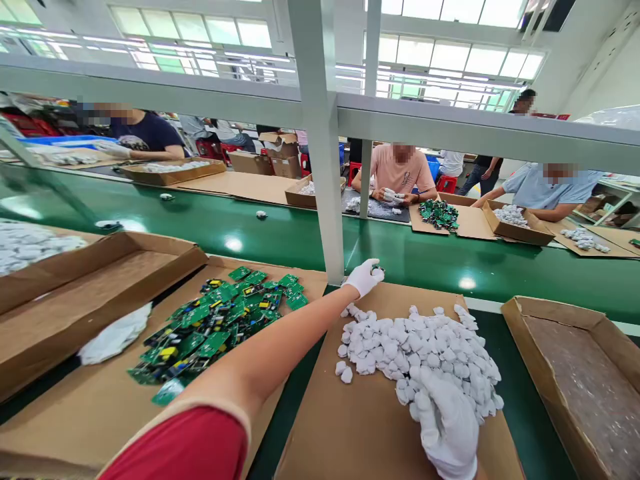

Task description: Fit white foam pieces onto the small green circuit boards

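Observation:
My left hand (364, 278), in a white glove, reaches out over the near edge of the green conveyor belt. Its thumb and fingers close on a small white-and-dark piece (379, 271), too small to make out fully. My right hand (449, 421), gloved as well, rests with curled fingers at the near side of a heap of small white plastic pieces (430, 347); whatever lies inside the fingers is hidden. Beneath the heap is a flat cardboard sheet (345, 427). Left of my left arm, green circuit boards (215, 323) with yellow and black components lie heaped on another cardboard sheet (65, 420).
A grey metal post (320, 167) rises beside my left hand. Shallow cardboard boxes stand at the left (90, 280) and right (575, 380). Several small pieces sit on the green belt (280, 240). Several people work beyond it. A white cloth (115, 333) lies at left.

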